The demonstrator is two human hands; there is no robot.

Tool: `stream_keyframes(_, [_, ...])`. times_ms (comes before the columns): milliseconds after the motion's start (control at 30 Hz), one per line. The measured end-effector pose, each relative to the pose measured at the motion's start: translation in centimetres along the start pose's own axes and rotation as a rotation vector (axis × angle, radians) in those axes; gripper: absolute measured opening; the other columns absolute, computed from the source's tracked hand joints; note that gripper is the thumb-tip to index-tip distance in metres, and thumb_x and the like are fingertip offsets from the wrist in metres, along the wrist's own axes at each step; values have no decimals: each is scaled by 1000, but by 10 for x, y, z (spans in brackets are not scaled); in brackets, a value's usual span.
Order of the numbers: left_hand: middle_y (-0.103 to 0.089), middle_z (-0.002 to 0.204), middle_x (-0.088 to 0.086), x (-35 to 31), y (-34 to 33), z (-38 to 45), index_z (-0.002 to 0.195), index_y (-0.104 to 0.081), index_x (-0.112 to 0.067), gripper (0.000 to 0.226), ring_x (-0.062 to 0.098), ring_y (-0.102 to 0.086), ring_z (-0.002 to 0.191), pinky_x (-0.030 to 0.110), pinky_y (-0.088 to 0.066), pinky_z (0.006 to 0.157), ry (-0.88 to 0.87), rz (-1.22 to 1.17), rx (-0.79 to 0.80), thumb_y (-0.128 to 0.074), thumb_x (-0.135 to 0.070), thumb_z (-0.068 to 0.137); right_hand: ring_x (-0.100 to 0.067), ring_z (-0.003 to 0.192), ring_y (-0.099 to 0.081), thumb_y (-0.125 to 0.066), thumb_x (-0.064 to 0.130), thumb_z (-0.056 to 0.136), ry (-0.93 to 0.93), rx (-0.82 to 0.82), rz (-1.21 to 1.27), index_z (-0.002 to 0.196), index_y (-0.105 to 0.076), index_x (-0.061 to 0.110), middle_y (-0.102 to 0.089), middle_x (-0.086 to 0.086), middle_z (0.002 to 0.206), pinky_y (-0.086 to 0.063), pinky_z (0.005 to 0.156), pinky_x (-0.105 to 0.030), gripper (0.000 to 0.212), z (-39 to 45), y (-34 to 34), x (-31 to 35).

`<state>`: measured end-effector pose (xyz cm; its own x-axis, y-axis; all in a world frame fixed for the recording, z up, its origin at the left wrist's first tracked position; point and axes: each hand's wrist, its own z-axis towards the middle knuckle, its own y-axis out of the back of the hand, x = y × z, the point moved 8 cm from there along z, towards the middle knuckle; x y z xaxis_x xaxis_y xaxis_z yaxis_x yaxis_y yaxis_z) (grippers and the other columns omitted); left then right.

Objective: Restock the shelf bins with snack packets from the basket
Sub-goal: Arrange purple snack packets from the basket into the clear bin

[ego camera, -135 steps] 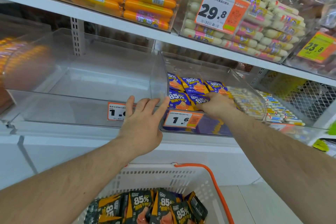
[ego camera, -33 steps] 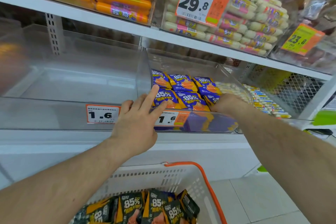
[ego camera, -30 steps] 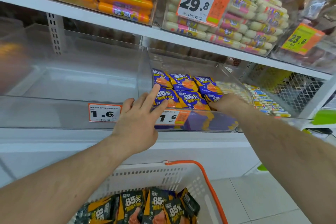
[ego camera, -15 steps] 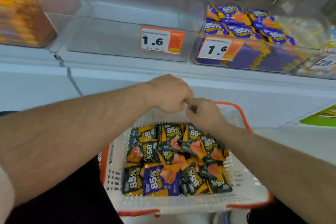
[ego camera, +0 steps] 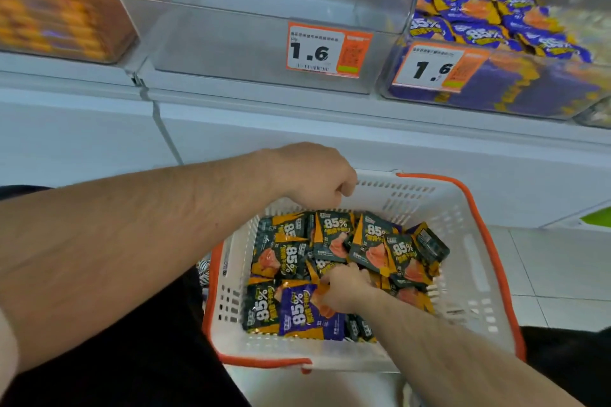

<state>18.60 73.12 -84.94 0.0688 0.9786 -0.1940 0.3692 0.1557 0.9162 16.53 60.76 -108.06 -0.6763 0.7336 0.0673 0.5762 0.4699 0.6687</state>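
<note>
Take the basket [ego camera: 469, 235] as yr ref point. It sits low in front of you, white w/ an orange rim, and it's still loaded: mostly dark packets [ego camera: 334, 235] marked 85%, plus one purple packet [ego camera: 304, 314] lying near the basket's near-left corner.

Yr right hand [ego camera: 344, 291] is down inside the basket, fingers curled into the pile right beside the purple packet. It looks like it's pinching a packet edge, but which one I can't tell, the fingers are buried & blurred. Yr left hand [ego camera: 314, 175] hangs above the basket's far rim, fingers curled in a loose fist, holding nothing I can see.

Progress, judged from how things lie:
- Right bin [ego camera: 529, 89], up and to the right of the basket, tagged 1.6: already has purple packets stacked to about the front lip. Looks mostly done, maybe room on top.
- Middle bin [ego camera: 231, 49], straight above the basket, also tagged 1.6: nothing in it that I can see. Prob. where the dark packets go, tho the tag text is too small to confirm.
- Left bin [ego camera: 66, 10], up and to the left of the basket: full of orange stuff, blurred, not part of yr load as far as I can tell.

So approx. one bin filled, one not started. What's left: the lone purple packet likely goes to the right bin, then the whole dark lot up into the middle bin. Bulk of the work is still ahead.
</note>
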Motion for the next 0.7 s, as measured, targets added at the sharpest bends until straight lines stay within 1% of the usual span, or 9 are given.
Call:
stream_keyframes(67, [-58,131,-4,-1,0,2,128,-58,-27,33,18,-55,114,38,-47,96,7,-13,2,-46,-25,98,-31,124,-43,-60,49,89,16,-114,1,112,-70,25,-58,-5,126,-32,105,-48,35,-3,8,3])
stream_keyframes(167, [-57,132,-4,-1,-1,5,129,-57,-28,33,18,-54,116,39,-46,97,17,-23,15,-46,-26,98,-26,108,-54,-59,45,90,61,-165,57,100,-70,22,-65,-3,110,-38,98,-45,27,-8,8,9])
stream_keyframes(267, [-56,133,-5,0,0,4,131,-56,-27,35,18,-53,118,39,-45,98,31,-26,30,-46,-25,98,-26,111,-54,-59,43,89,92,-176,81,114,-63,24,-62,-2,116,-39,96,-44,32,-10,6,12])
stream_keyframes(333, [-56,134,-5,1,0,3,132,-56,-27,35,18,-53,118,39,-45,99,43,-27,37,-46,-25,98,-27,116,-51,-61,43,87,94,-171,49,122,-60,25,-58,-3,121,-38,99,-46,39,-9,7,12])
stream_keyframes(433, [-56,132,-6,2,-2,2,131,-56,-28,35,16,-53,117,41,-46,99,53,-29,54,-46,-26,98,-28,111,-52,-66,39,87,115,-110,-15,101,-67,22,-63,-4,111,-35,102,-48,23,-11,6,19])
stream_keyframes(500, [-56,133,-7,5,-4,2,131,-56,-28,35,16,-53,118,40,-45,100,64,-38,76,-47,-26,98,-27,106,-56,-66,33,89,139,-34,54,95,-65,20,-65,-4,106,-37,104,-47,15,-15,7,20])
stream_keyframes(533, [-56,134,-7,7,-4,2,132,-55,-28,35,16,-53,119,39,-45,101,74,-48,80,-47,-26,98,-25,101,-60,-66,28,90,156,-2,128,97,-65,18,-65,-4,103,-44,100,-45,12,-18,13,19])
stream_keyframes(600, [-54,136,-6,14,-1,1,133,-55,-28,35,16,-51,121,35,-42,103,98,-95,68,-46,-26,99,-18,85,-64,-64,21,93,197,25,277,94,-59,15,-64,-2,93,-55,80,-35,7,-25,38,12])
stream_keyframes(700, [-51,141,-4,28,7,1,136,-52,-24,38,16,-48,125,28,-39,101,140,-165,54,-47,-31,100,-15,68,-56,-63,24,95,228,-115,391,85,-51,14,-55,0,77,-47,61,-29,19,-39,105,-8])
